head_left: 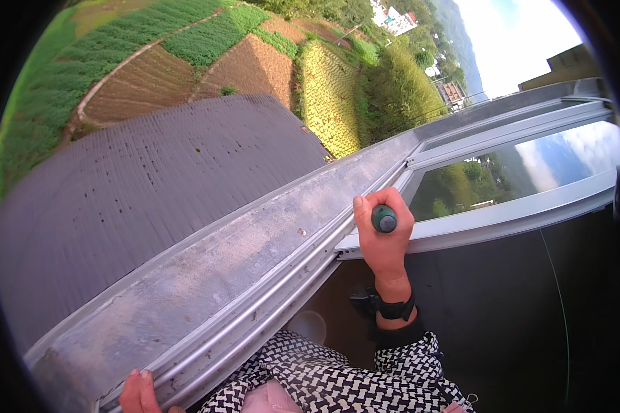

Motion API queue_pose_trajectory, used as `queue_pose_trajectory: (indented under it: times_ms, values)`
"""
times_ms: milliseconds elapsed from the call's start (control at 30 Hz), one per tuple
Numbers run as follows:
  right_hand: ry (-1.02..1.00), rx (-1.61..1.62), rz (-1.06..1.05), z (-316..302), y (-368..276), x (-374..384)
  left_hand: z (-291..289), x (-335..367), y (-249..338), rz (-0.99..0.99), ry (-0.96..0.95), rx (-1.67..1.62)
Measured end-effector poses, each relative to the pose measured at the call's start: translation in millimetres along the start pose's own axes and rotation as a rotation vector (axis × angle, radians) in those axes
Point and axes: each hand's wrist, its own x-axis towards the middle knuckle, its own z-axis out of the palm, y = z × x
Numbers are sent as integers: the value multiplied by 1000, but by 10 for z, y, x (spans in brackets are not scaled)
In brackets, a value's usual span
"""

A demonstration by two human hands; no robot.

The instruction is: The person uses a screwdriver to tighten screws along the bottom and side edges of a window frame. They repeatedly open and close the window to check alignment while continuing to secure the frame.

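Observation:
My right hand (384,230) is closed in a fist around a green-handled screwdriver (384,219). The rounded dark butt of its handle points up at me, and the shaft is hidden below the fist. The fist is over the lower corner of an aluminium window sash (448,226), beside the sliding track (255,306). At the lower left, the fingers of my left hand (139,394) stretch out and rest on the near end of the track. Most of that hand is cut off by the picture's edge. A black watch strap (396,308) circles my right wrist.
A rough concrete ledge (186,282) runs along the outer side of the track. Beyond and below it lies a grey corrugated roof (158,172), with fields (241,69) further off. The sash glass (523,172) reflects sky and trees. A dark surface (489,310) fills the right.

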Motion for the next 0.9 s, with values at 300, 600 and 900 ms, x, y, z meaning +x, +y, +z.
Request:
queue_pose_trajectory:
  times_ms: [300, 600, 900]
  values:
    - [-432, 409, -564, 163, -355, -634, 135, -67, 187, -321, 144, -14]
    - [-641, 1035, -589, -105, -461, -561, 9, 529, 1331, -24, 39, 54]
    - [-620, 1658, -110, -505, 159, -606, 518, 1757, 2055, 79, -872, -974]
